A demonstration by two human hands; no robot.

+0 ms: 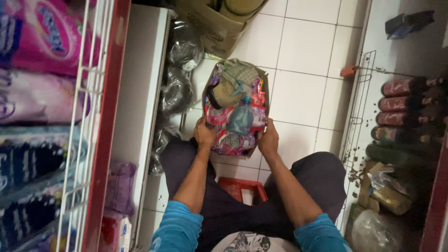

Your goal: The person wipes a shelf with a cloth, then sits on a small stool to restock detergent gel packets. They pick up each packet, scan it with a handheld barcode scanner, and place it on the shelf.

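Observation:
A cardboard box [266,88] stuffed with colourful packets, a cloth and a bluish plastic bag sits on the white tiled floor in front of my knees. My left hand [204,133] grips the box's near left corner. My right hand [269,139] grips its near right corner. Both arms reach down from blue sleeves, and I sit on a low red stool [240,189].
A white wire shelf rack [86,116] with pink and dark packets stands at left. Clear plastic bags [179,79] lie beside it. Dark bottles [403,107] lie on a low shelf at right. Another cardboard box [219,28] stands behind.

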